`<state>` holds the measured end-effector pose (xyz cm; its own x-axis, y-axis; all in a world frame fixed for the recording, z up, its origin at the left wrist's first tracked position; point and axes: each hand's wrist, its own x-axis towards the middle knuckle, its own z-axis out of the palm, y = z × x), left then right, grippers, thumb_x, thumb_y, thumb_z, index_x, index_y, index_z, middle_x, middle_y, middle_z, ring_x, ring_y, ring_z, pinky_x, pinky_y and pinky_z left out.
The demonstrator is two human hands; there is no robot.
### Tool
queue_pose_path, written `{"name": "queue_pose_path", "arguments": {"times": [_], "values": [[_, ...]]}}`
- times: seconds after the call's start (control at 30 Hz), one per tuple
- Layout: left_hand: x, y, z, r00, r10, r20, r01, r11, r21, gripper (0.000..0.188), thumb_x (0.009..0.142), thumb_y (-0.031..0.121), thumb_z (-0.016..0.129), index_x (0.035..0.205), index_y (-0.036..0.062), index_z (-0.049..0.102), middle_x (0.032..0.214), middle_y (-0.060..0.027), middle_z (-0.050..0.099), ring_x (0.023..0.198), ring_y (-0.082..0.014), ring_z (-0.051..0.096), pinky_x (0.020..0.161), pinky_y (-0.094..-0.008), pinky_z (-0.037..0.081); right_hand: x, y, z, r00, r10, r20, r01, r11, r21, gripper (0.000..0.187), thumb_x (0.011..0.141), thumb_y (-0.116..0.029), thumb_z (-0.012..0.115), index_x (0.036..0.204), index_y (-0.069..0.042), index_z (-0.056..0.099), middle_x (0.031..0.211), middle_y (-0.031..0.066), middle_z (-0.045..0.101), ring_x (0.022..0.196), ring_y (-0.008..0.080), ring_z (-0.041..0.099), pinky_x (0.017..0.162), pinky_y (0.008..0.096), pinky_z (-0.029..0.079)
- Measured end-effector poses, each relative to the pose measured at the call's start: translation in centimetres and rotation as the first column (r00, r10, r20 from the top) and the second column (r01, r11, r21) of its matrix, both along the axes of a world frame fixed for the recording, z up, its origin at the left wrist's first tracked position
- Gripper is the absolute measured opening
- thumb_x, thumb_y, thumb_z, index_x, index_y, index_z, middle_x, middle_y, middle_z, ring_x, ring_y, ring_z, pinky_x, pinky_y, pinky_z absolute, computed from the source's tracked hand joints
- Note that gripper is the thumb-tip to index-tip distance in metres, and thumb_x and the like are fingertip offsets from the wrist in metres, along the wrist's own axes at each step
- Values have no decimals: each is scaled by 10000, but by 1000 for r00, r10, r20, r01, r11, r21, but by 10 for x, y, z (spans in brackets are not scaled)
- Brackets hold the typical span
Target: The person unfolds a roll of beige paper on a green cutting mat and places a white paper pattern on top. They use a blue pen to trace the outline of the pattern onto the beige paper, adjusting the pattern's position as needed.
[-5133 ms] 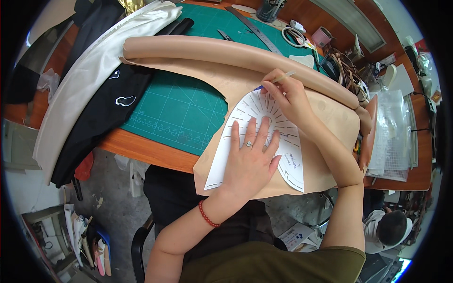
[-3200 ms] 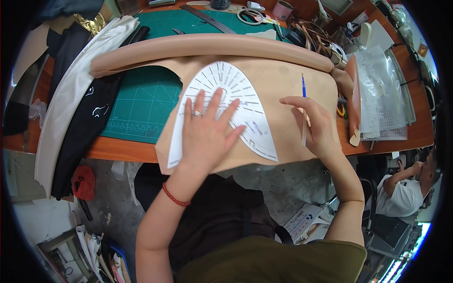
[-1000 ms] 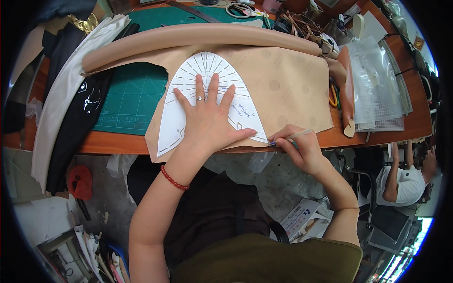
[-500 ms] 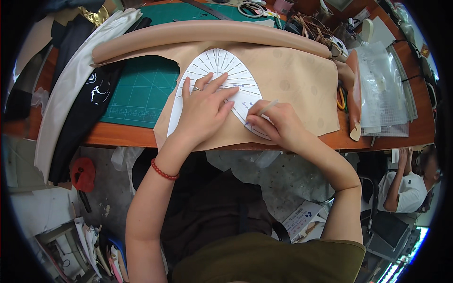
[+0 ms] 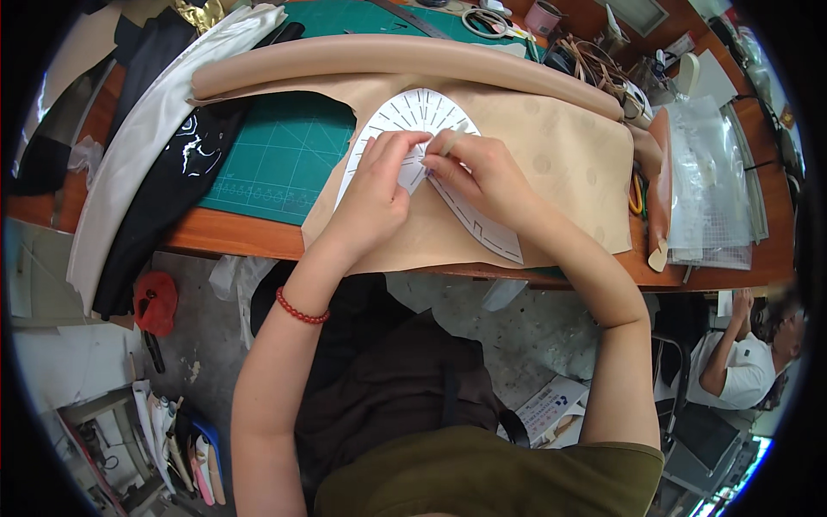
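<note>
A white paper pattern (image 5: pixel 418 105) with a rounded top and radiating short slots lies on a sheet of tan leather (image 5: pixel 560 172). My left hand (image 5: pixel 379 189) is over the middle of the pattern, its fingers bent and drawn together. Whatever they pinch there is hidden. Close against those fingertips, my right hand (image 5: pixel 487 177) grips a pen (image 5: pixel 452 140) with a pale barrel, its bluish tip pointing down near the pattern. The hands cover part of the pattern's centre, while its lower right strip shows below my right wrist.
A rolled edge of leather (image 5: pixel 405 59) runs along the back. On the left are a green cutting mat (image 5: pixel 276 164) and white and black material rolls (image 5: pixel 164 129). Clear plastic sheets (image 5: pixel 711 181) lie at right, and leather cords (image 5: pixel 586 65) behind. Another person (image 5: pixel 732 362) sits far right.
My left hand has gone from lying spread on the pattern to fingers drawn together. My right hand, with the pen, has moved up and left from the pattern's lower right edge to its middle.
</note>
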<state>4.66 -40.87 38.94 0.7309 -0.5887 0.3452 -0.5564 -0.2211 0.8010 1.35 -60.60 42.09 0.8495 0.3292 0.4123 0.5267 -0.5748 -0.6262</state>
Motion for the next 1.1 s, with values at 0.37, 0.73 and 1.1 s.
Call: {"name": "queue_pose_path", "arguments": {"times": [0.37, 0.73, 1.1], "values": [[19, 40, 13, 934, -56, 353, -108, 896, 430, 360, 910, 160, 694, 1245, 91, 579, 1339, -105, 567, 1376, -338, 477, 1181, -545, 324, 3, 1, -8, 997, -39, -63, 40, 999, 30, 135, 979, -168, 672, 965, -35, 653, 802, 157, 665, 703, 327, 653, 659, 398, 511], [28, 45, 2, 849, -132, 512, -129, 887, 442, 329, 924, 215, 662, 1242, 134, 643, 1352, -58, 589, 1378, -287, 498, 1198, -523, 335, -14, 39, -2, 987, 163, 15, -161, 984, -75, 149, 955, -171, 688, 957, -43, 611, 860, 157, 673, 780, 378, 676, 681, 453, 535], [55, 44, 0, 802, -135, 582, -138, 906, 401, 345, 950, 268, 635, 1252, 102, 657, 1345, -87, 599, 1321, -309, 529, 1155, -456, 400, 2, 64, -4, 984, 177, 16, -176, 982, -61, 174, 951, -188, 702, 938, -40, 611, 764, 176, 664, 723, 387, 672, 640, 456, 531]]}}
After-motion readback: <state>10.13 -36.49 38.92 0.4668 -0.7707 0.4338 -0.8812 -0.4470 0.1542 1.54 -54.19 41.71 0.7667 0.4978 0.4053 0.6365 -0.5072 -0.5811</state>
